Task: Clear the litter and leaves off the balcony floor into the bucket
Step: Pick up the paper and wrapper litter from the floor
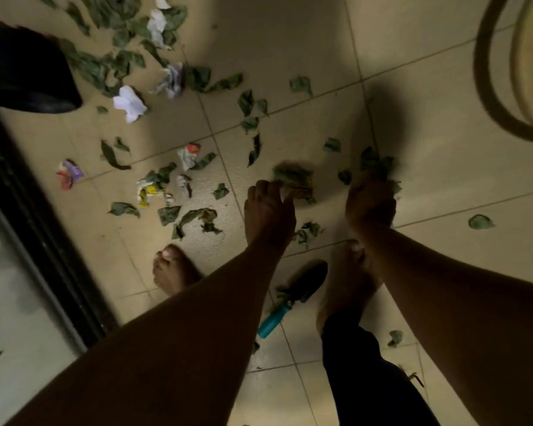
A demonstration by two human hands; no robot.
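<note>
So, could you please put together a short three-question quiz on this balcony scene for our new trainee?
1. True or false: both hands are gripping bunches of leaves.
2. Multiple choice: what lies on the floor between the person's bare feet? A) a broom B) a trowel with a teal handle C) a dustpan
3. Fill in: the crumpled white paper lies close to the ___ pot.

Key
1. True: the left hand grips one clump of leaves, and the right hand another clump.
2. B: the trowel lies on the tiled floor.
3. Black: the white paper lies near the black pot.
</note>
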